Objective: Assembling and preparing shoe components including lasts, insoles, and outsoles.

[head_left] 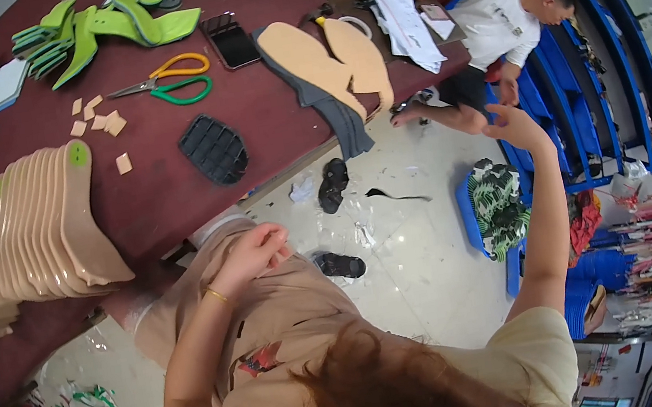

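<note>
The left hand (253, 252) rests low over the person's lap, on the tan apron (293, 318) — its fingers (268, 237) are curled inward into a loose fist, tips tucked toward the palm and touching the cloth. Whether anything small is pinched inside them cannot be told. A thin gold bracelet (217, 295) circles that wrist.

The right hand (513, 129) is raised well out to the side, above the floor and away from the tabletop (162, 177). Its fingers are partly bent and spread loosely, clasping nothing — the hand is empty in the air.

Nearest the left hand, on the dark red tabletop, a fanned stack of beige insoles (36, 234) leans at the near edge, one with a green dot at its top. Beyond lie a black ribbed pad (214, 148), small tan offcuts (99, 124), and scissors with orange and green handles (172, 79). Farther back are green insoles (106, 26), a dark phone (230, 41), and two large tan sole shapes (335, 63) on grey sheet material.

On the pale floor below sit black sandals (332, 186) and scraps. Another person in a white shirt (492, 14) sits at the far end of the tabletop beside blue racks (581, 106).
</note>
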`<action>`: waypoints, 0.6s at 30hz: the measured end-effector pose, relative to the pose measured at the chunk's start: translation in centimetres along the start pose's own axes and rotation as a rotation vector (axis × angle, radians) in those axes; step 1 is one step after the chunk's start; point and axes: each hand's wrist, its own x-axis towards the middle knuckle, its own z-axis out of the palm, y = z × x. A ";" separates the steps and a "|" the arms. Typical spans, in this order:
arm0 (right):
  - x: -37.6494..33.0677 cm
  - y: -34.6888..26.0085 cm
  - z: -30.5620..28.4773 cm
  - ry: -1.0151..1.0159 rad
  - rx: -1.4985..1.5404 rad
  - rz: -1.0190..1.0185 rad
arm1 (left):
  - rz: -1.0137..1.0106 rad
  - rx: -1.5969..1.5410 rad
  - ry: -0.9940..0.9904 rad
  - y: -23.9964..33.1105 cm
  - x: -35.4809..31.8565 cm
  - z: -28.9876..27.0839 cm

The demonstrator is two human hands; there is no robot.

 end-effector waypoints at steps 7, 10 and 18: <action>0.1 -13.7 7.0 -0.164 0.163 -0.554 | 0.492 1.187 0.196 1.0 -3.4 0.9; -1.1 -15.3 11.2 -0.288 0.142 -0.645 | 0.364 1.143 0.076 -0.7 -3.8 -0.2; -6.4 -12.6 15.9 -0.514 0.004 -0.364 | 0.308 0.354 0.320 -2.2 -0.8 -2.2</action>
